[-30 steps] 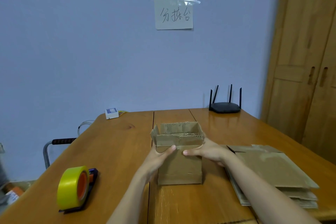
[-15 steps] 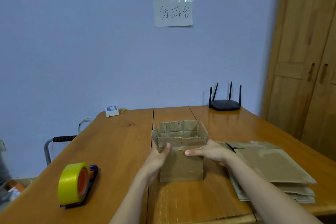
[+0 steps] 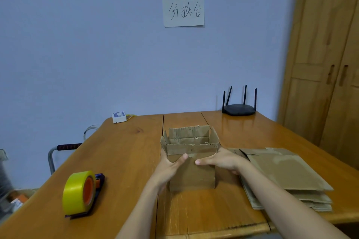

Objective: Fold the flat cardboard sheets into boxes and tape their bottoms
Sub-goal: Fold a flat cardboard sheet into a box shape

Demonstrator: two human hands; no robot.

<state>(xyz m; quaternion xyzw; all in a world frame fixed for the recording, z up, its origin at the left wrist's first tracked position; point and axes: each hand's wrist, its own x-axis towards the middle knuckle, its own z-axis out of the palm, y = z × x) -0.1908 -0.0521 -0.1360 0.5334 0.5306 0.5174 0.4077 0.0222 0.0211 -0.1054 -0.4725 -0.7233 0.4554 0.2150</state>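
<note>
A small brown cardboard box [image 3: 192, 175] stands upright in the middle of the wooden table [image 3: 124, 153], its top flaps raised and open. My left hand [image 3: 170, 168] grips its left side with the thumb across the near face. From the right, my right hand [image 3: 221, 160] clasps the other side, thumb also on the near face; the two thumbs almost meet. A stack of flat cardboard sheets [image 3: 285, 175] lies to the right of the box. At the left, a roll of yellow tape [image 3: 80, 192] sits in a dark dispenser.
A black router [image 3: 239, 108] with antennas stands at the table's far right, a small white device [image 3: 118, 117] at the far left. A wooden wardrobe [image 3: 326, 64] fills the right side. A metal chair handle [image 3: 64, 147] shows left of the table.
Both hands keep holding the box in the same place; the top flaps have spread slightly wider. The view has tilted a little.
</note>
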